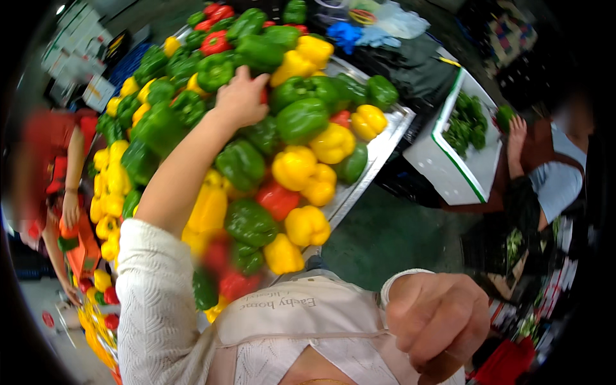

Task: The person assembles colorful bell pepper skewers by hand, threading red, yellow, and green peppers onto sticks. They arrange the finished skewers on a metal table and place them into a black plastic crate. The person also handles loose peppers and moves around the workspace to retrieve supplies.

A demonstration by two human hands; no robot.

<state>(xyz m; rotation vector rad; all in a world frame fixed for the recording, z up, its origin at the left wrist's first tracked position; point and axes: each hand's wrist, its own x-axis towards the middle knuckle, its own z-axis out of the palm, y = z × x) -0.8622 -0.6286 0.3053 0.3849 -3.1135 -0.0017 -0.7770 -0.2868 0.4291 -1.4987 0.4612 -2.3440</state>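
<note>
At upper middle of the frame, holds a loosely spread left hand (243, 97) just below a green pepper (260, 52); at lower right, holds a right hand (440, 322) curled, with grip impossible to tell.

So the person's wearing a white knit cardigan (359, 359), pretty textured, with a zigzag, openwork kind of pattern. The left sleeve (154, 282) ends near the elbow, so the forearm below it is bare, and a ribbed-looking white cuff (389, 286) sits at the right wrist. Both the left hand (242, 99) and right hand (443, 321) are bare too. Over the knit there's a beige apron (282, 317) with darker lettering across the front and wide straps, plus a thin gold necklace (323, 382) at the neckline.
</note>
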